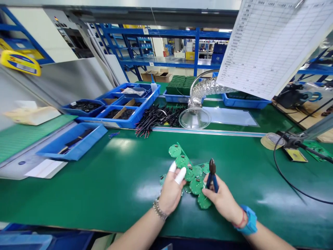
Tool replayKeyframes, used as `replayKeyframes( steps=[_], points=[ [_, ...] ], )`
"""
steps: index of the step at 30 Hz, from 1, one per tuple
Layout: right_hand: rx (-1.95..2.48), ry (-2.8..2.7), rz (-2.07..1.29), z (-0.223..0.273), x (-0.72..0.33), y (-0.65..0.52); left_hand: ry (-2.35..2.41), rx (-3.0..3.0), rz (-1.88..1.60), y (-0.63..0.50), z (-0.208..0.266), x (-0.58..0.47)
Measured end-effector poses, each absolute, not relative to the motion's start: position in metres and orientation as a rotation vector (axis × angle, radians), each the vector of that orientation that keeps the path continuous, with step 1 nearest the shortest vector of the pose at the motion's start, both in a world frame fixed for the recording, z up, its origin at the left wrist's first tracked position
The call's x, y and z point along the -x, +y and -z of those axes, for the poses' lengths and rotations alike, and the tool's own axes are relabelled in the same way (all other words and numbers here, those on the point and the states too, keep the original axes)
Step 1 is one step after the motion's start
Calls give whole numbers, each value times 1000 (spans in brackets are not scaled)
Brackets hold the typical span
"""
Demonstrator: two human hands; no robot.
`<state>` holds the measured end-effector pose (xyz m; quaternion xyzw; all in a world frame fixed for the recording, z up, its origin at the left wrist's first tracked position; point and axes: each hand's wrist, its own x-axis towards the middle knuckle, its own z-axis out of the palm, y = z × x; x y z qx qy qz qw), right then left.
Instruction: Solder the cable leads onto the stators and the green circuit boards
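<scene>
A strip of round green circuit boards [197, 185] is gripped by my left hand [172, 189], whose thumb and a finger wear white finger cots. The strip slants from upper left to lower right, and small dark parts sit on its discs. Wrapped around blue-handled side cutters [212, 173], my right hand [223, 198] rests close against the strip's lower right end. The dark cutter jaws point up, away from me, and look closed. More round boards lie partly hidden behind the strip on the green mat.
Beyond the hands lies a bundle of black cables [158, 116], beside blue sectioned trays [125, 109]. A fume extractor funnel [195, 118] stands at the back middle. Rightward are a tape roll [272, 140] and a cable. A blue bin [74, 140] sits left; papers [267, 41] hang upper right.
</scene>
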<state>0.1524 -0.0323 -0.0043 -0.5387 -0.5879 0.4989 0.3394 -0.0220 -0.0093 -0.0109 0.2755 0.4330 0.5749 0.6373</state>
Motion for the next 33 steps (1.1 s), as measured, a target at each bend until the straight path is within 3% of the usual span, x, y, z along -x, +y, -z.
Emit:
replayKeyframes(
  steps=[5, 27, 33],
  points=[
    [1278, -1336, -1573, -3, -149, -43, 880, -772, -1206, -1, -2, 11],
    [1379, -1640, -1239, -11, -172, -31, 887, -1016, -1081, -2, -3, 19],
    [1141, -1440, -1601, -4, -172, -35, 649, -644, -914, -4, 8, 21]
  ],
)
